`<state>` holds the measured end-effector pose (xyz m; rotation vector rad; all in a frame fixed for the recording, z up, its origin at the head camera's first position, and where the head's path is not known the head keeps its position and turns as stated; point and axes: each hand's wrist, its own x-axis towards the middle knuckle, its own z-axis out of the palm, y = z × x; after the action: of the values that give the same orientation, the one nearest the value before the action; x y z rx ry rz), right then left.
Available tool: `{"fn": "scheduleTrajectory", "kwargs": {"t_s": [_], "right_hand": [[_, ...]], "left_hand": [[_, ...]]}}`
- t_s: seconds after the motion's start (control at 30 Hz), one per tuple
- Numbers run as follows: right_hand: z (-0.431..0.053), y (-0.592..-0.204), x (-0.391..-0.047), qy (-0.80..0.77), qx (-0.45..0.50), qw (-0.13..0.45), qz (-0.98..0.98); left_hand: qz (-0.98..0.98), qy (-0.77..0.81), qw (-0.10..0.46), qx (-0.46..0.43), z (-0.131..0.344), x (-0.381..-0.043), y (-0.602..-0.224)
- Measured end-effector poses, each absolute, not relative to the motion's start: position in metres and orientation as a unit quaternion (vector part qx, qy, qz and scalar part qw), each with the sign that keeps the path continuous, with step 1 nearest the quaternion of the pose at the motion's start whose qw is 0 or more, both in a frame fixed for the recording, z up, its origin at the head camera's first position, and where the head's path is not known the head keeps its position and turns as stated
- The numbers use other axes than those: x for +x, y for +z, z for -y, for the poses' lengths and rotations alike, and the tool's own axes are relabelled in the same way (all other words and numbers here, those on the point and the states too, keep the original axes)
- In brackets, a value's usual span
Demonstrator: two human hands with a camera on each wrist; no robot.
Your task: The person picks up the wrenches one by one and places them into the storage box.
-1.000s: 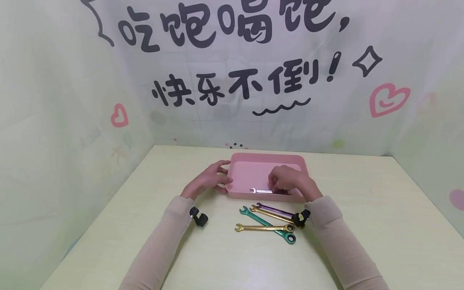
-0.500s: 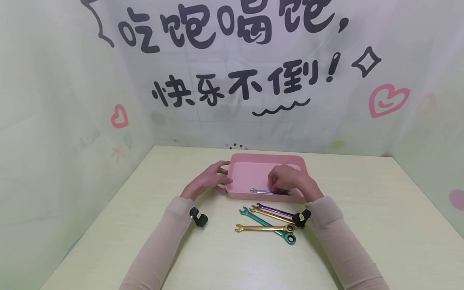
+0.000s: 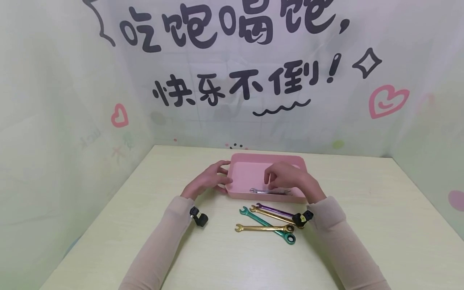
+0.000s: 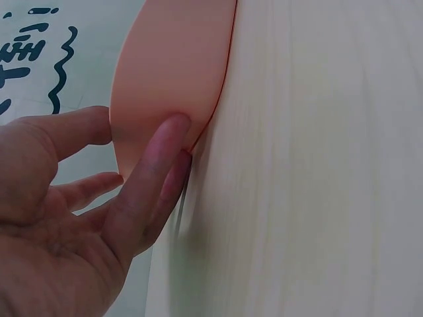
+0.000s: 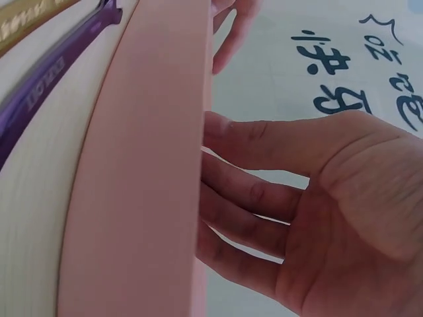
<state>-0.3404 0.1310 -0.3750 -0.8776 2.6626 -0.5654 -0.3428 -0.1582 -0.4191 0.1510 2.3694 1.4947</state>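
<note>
A pink rectangular tray (image 3: 246, 197) stands near the back of the table. My left hand (image 3: 206, 179) rests its spread fingers against the tray's left end; the left wrist view shows fingertips (image 4: 173, 129) on the outer wall. Along the inside of the front wall lies a silver wrench (image 3: 262, 192). Just above it is my right hand (image 3: 288, 177), fingers loosely bent and nothing held between them. In the right wrist view the front wall hides its fingertips.
In front of the tray lie a purple wrench (image 3: 273, 209), a gold wrench (image 3: 271, 214) and a green wrench (image 3: 258, 218). Another gold wrench (image 3: 261, 228) crosses over the green one. A printed cloth wall (image 3: 232, 129) closes off the back.
My right hand has let go of the silver wrench and lifted slightly, its fingers parting. More of the wrench shows. The left hand has stayed at the tray.
</note>
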Motion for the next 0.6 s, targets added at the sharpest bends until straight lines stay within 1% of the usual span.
{"fn": "scheduleTrajectory", "kwargs": {"t_s": [0.23,0.37,0.6], "right_hand": [[-0.121,-0.363,-0.328,-0.194,-0.331,0.132,-0.914],[-0.112,-0.359,-0.316,-0.193,-0.328,0.131,-0.915],[-0.095,-0.359,-0.29,-0.157,-0.36,0.154,-0.907]], "left_hand": [[-0.834,0.522,0.167,0.053,0.158,-0.343,-0.42],[-0.833,0.524,0.168,0.053,0.158,-0.343,-0.42],[-0.83,0.527,0.171,0.055,0.159,-0.343,-0.418]]}}
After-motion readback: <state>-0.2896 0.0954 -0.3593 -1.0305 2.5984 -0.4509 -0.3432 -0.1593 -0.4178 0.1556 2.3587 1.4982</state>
